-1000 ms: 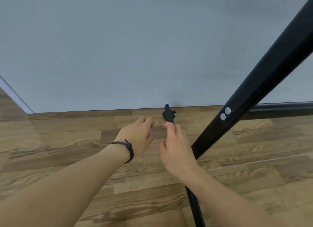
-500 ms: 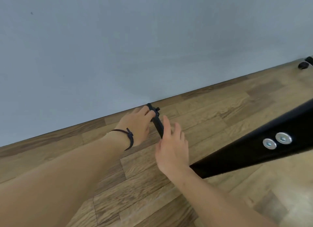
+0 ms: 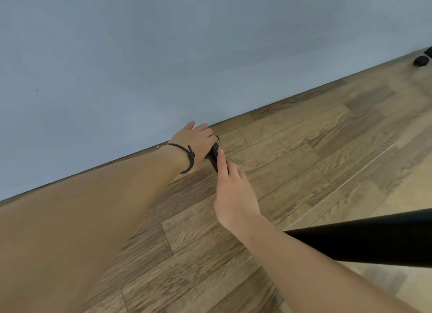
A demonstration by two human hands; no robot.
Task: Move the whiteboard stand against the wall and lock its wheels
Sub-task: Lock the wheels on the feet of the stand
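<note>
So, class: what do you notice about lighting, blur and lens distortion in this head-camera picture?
Head view: soft, even light, no glare on the wall; the wide lens tilts and bends the floor line; the near forearm and black stand bar look oversized; the far caster is blurred.

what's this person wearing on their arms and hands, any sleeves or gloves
No sleeves or gloves show: both forearms are bare up to the frame edge. The left hand has a thin dark cord bracelet around the wrist, tied with a small knot on top. The right hand and its wrist carry nothing: no ring, watch or band is visible.
</note>
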